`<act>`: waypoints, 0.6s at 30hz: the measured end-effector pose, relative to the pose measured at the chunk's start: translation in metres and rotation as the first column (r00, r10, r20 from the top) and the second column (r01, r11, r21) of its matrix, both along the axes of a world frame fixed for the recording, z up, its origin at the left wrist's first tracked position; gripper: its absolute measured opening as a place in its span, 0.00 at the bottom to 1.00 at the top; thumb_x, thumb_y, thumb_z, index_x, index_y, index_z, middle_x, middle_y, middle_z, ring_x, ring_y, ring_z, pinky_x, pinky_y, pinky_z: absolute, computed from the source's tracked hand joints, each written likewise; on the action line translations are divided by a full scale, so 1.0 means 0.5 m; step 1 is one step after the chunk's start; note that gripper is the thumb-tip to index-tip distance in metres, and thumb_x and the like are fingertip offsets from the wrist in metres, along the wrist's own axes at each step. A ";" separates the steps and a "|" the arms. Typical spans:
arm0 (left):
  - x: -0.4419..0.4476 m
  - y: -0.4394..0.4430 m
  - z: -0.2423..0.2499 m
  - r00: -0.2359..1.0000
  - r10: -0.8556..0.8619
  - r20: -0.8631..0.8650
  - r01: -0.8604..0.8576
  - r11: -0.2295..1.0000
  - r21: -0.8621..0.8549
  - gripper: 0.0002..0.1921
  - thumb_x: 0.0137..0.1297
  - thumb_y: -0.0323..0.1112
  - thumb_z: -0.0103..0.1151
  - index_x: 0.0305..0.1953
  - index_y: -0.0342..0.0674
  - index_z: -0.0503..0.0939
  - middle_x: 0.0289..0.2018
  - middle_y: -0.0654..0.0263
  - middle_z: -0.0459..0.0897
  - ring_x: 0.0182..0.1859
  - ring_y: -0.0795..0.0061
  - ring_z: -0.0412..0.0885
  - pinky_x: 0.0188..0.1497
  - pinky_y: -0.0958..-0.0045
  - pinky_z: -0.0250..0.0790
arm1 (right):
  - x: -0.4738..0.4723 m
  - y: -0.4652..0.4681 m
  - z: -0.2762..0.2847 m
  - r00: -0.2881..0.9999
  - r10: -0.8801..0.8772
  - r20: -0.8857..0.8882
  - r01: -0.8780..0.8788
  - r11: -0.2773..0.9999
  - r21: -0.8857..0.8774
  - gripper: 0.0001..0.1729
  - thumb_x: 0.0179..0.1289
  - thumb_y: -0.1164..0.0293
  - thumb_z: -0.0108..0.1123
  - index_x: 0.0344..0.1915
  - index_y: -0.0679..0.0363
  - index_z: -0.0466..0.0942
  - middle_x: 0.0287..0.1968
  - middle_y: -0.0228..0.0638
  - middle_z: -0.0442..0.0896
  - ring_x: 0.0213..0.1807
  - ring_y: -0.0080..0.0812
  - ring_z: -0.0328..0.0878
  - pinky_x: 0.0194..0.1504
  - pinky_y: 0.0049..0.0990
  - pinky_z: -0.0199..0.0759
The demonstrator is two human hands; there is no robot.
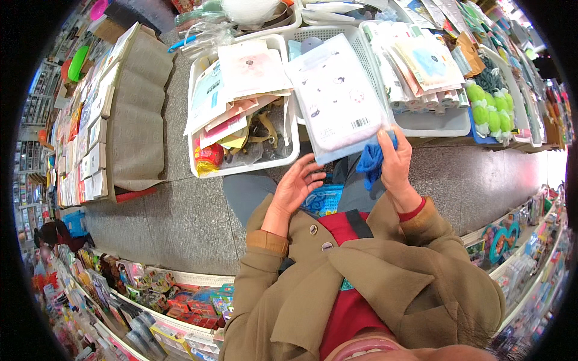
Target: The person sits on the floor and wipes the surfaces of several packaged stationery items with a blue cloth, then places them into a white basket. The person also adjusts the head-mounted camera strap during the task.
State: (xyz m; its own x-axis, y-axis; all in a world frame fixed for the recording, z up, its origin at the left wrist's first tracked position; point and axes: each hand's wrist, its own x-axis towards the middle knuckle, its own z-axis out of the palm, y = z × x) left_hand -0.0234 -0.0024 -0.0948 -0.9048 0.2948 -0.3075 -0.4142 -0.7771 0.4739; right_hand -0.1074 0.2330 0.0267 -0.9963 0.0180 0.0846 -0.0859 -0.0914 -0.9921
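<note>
In my right hand (396, 160) are the lower right corner of a flat, clear-covered package (336, 97) with small printed figures and a barcode, and a crumpled blue cloth (372, 163) that hangs below it. The package lies tilted over a white perforated basket (352, 34). My left hand (300, 182) is just off the package's lower left corner, fingers apart and slightly curled, holding nothing. To the left, a white plastic basket (246, 168) bears flat paper packets (249, 67) and a red and yellow item (208, 156).
A white bin (435, 125) of rolls and packets stands at the right, beside bright green netted items (493, 110). A cloth-draped table (137, 108) of booklets stands left. Shelves with packaged goods (194, 300) run behind me. A blue basket (326, 198) sits between my legs.
</note>
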 end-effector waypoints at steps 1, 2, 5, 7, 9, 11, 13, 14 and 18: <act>-0.003 0.002 0.022 0.998 0.021 -0.051 -0.020 0.999 0.029 0.33 0.76 0.54 0.49 0.73 0.40 0.60 0.65 0.55 0.73 0.62 0.53 0.76 0.61 0.55 0.72 | 0.016 0.002 0.005 1.000 0.031 0.007 -0.031 0.999 -0.028 0.08 0.73 0.73 0.57 0.46 0.66 0.79 0.33 0.18 0.74 0.35 0.11 0.66 0.37 0.16 0.63; -0.011 0.001 0.045 0.995 0.027 -0.098 -0.017 0.995 0.098 0.37 0.76 0.56 0.49 0.75 0.41 0.56 0.69 0.55 0.69 0.66 0.52 0.72 0.63 0.53 0.71 | 0.030 0.002 0.008 0.998 0.065 0.012 -0.064 0.996 -0.057 0.09 0.73 0.73 0.57 0.47 0.66 0.79 0.34 0.18 0.75 0.35 0.10 0.66 0.37 0.15 0.62; -0.014 0.011 0.109 0.968 0.177 -0.180 -0.140 0.969 0.204 0.37 0.75 0.56 0.50 0.75 0.39 0.57 0.69 0.56 0.69 0.69 0.55 0.69 0.68 0.51 0.67 | 0.059 -0.003 0.014 0.985 0.169 0.021 -0.166 0.981 -0.103 0.09 0.73 0.73 0.57 0.47 0.66 0.79 0.35 0.19 0.75 0.37 0.11 0.67 0.39 0.16 0.63; -0.016 0.004 0.145 0.959 0.209 -0.189 -0.198 0.977 0.076 0.35 0.74 0.51 0.54 0.73 0.37 0.59 0.68 0.56 0.70 0.68 0.56 0.70 0.68 0.53 0.67 | 0.071 -0.014 0.014 0.972 0.235 0.007 -0.234 0.969 -0.079 0.09 0.73 0.73 0.57 0.47 0.66 0.79 0.36 0.20 0.76 0.38 0.12 0.67 0.41 0.17 0.64; -0.009 -0.001 0.170 0.953 0.234 -0.194 -0.243 0.970 -0.021 0.33 0.72 0.44 0.58 0.72 0.35 0.60 0.67 0.56 0.72 0.67 0.57 0.72 0.68 0.56 0.68 | 0.083 -0.025 0.010 0.955 0.295 -0.010 -0.295 0.953 -0.063 0.09 0.74 0.72 0.57 0.47 0.66 0.79 0.37 0.20 0.77 0.39 0.13 0.67 0.42 0.17 0.64; 0.000 -0.008 0.185 0.948 0.251 -0.197 -0.272 0.958 -0.087 0.32 0.70 0.36 0.60 0.70 0.33 0.62 0.65 0.55 0.73 0.65 0.59 0.75 0.68 0.59 0.69 | 0.089 -0.029 0.004 0.943 0.331 0.031 -0.331 0.944 0.010 0.09 0.73 0.71 0.58 0.45 0.65 0.79 0.35 0.20 0.76 0.37 0.12 0.67 0.40 0.18 0.65; 0.009 -0.014 0.193 0.932 0.316 -0.179 -0.335 0.938 -0.087 0.29 0.67 0.29 0.62 0.68 0.34 0.66 0.61 0.57 0.77 0.61 0.64 0.78 0.65 0.63 0.71 | 0.080 -0.024 -0.002 0.929 0.365 0.060 -0.370 0.919 0.135 0.09 0.73 0.70 0.59 0.45 0.65 0.79 0.34 0.21 0.76 0.36 0.12 0.67 0.38 0.19 0.66; 0.012 -0.015 0.194 0.923 0.332 -0.196 -0.360 0.923 -0.134 0.28 0.67 0.29 0.63 0.67 0.34 0.67 0.61 0.58 0.78 0.61 0.65 0.78 0.65 0.64 0.71 | 0.072 -0.018 -0.004 0.929 0.358 0.093 -0.370 0.901 0.226 0.09 0.73 0.69 0.59 0.43 0.65 0.78 0.32 0.22 0.76 0.35 0.12 0.67 0.37 0.20 0.66; 0.027 -0.015 0.195 0.894 0.394 -0.214 -0.436 0.873 -0.218 0.26 0.66 0.28 0.64 0.64 0.34 0.70 0.59 0.60 0.80 0.59 0.67 0.79 0.64 0.65 0.71 | 0.019 -0.004 -0.009 0.986 0.168 -0.005 -0.165 0.976 0.142 0.10 0.77 0.68 0.53 0.46 0.62 0.79 0.42 0.26 0.81 0.40 0.13 0.70 0.41 0.14 0.65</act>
State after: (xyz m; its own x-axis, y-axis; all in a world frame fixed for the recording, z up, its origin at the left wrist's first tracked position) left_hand -0.0101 -0.0097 0.0029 -0.9685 -0.1874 -0.1638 0.0166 -0.7051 0.7089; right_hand -0.0981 0.2311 0.0220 -0.9827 -0.1612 0.0915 -0.0981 0.0339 -0.9946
